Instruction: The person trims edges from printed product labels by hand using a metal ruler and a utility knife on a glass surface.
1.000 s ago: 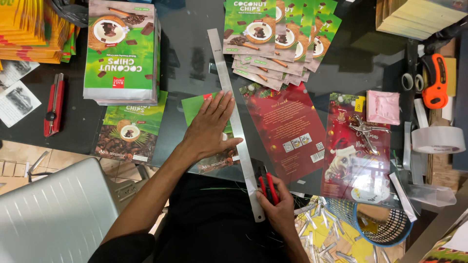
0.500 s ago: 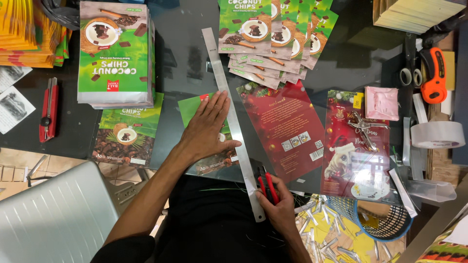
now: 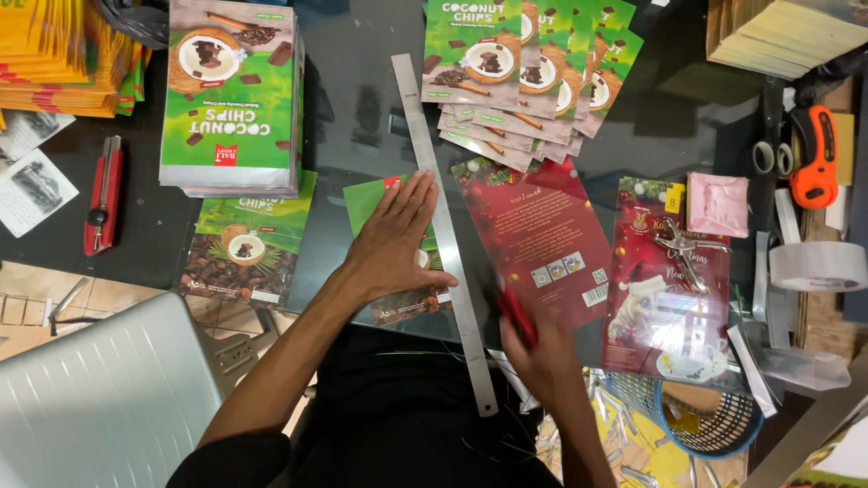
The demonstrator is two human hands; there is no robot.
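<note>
The left hand (image 3: 393,239) lies flat, pinning the steel ruler (image 3: 443,230) lengthwise, while the right hand (image 3: 542,357), fingers closed round a red cutter (image 3: 517,312), sits at its near right edge.

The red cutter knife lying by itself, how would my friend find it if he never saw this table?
Start at the tall stack of green snack pouches at the top left of the dark table. Just left of it lies the red cutter knife, lengthwise on bare tabletop. Unlike the red tool in the right hand, nobody holds it, and it has a grey metal strip along it.

Left hand (image 3: 391,237) flat beside steel ruler (image 3: 442,222)
</note>
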